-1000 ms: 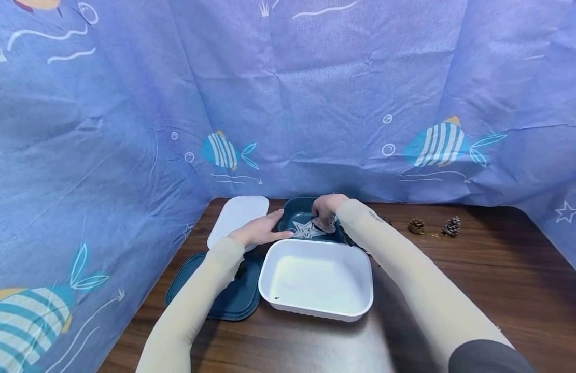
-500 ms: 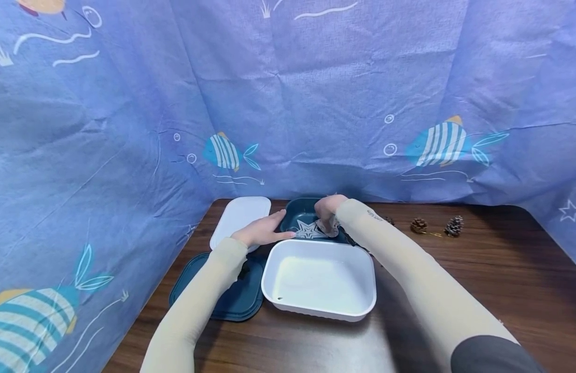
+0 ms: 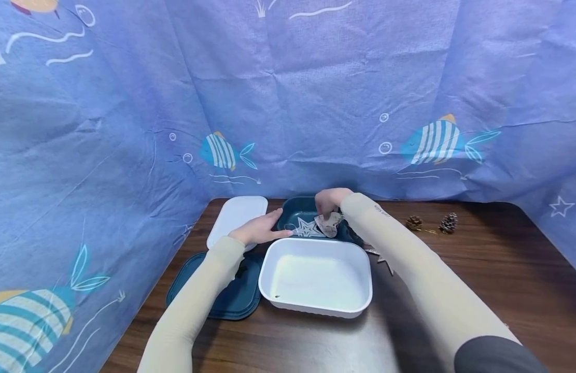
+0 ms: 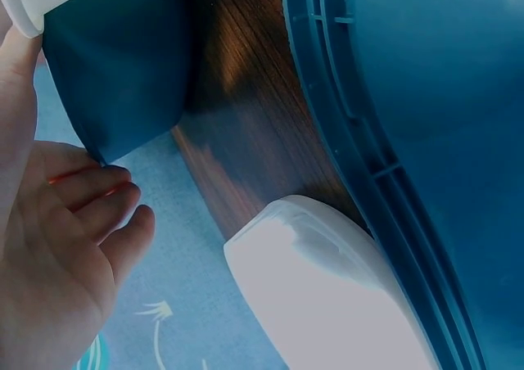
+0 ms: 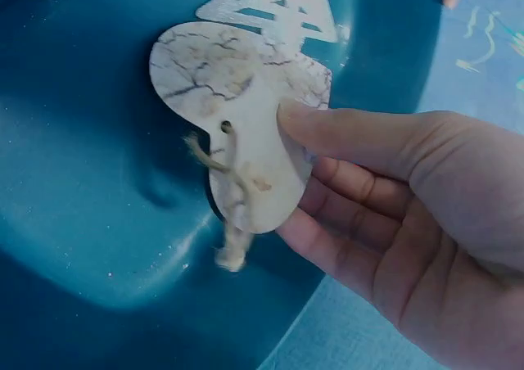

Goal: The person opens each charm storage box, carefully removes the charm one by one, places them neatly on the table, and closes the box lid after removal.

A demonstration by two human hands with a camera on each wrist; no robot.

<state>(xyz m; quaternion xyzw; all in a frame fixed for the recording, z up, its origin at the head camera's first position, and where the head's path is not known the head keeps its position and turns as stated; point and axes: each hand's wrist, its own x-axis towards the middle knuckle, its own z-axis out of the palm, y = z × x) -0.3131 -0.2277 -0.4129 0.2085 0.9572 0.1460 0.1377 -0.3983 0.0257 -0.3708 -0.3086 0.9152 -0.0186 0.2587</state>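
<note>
My right hand (image 3: 329,201) pinches a pale heart-shaped ornament (image 5: 205,63) with a marbled pattern, thumb on its face and fingers behind. A twine loop (image 5: 233,194) hangs from a hole at its notch. The heart is over the dark teal container (image 3: 298,208), overlapping a white star ornament (image 3: 308,228) inside. My left hand (image 3: 261,229) lies against that container's left side, fingers spread. In the left wrist view its fingertips touch the container's wall (image 4: 123,75), with the thumb up by the white container's rim.
A white container (image 3: 315,280) stands in front of the teal one. At left lie a white lid (image 3: 238,217) and a teal lid (image 3: 234,298). Two pinecones (image 3: 414,223) sit at the right, and a glittery star (image 3: 383,260) lies partly under my right forearm. Fabric walls border the table.
My right hand has risen slightly with the heart ornament, which shows more now. The right forearm has shifted, uncovering the glittery star beside the white container. The left hand stays in place.
</note>
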